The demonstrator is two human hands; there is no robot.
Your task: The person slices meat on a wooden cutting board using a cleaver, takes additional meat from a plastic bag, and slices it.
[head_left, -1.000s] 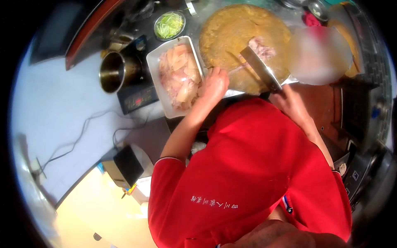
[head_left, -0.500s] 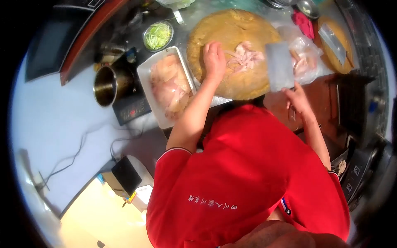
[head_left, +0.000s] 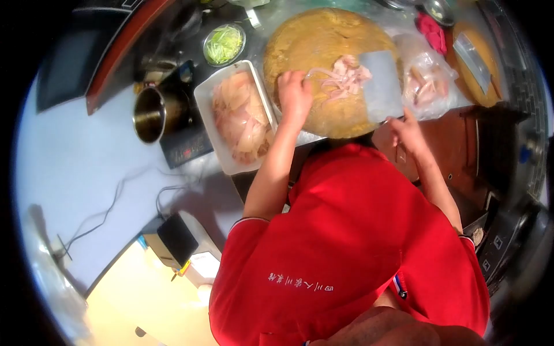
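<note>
A pile of pale pink meat strips (head_left: 347,79) lies on the round wooden chopping block (head_left: 311,34). My left hand (head_left: 295,95) rests at the block's left side, fingers together and bent, at the end of a strip that reaches out from the pile; its fingertips are too small to make out fully. In my right hand (head_left: 407,131) is the handle of a broad cleaver (head_left: 381,86), whose blade lies flat over the block's right part, beside the meat. Left of the block stands a white tub (head_left: 205,109) of sliced meat (head_left: 241,115).
A bowl of shredded greens (head_left: 224,45) stands behind the tub. Right of the block are a plastic bag of meat (head_left: 427,83), a pink cloth (head_left: 431,33) and a second board (head_left: 490,86) with a knife on it. A metal pot (head_left: 149,115) stands at the left.
Since the first frame, my left hand has moved from the tub's edge onto the block. The cleaver has turned from edge-on to flat, and moved slightly left since the second frame.
</note>
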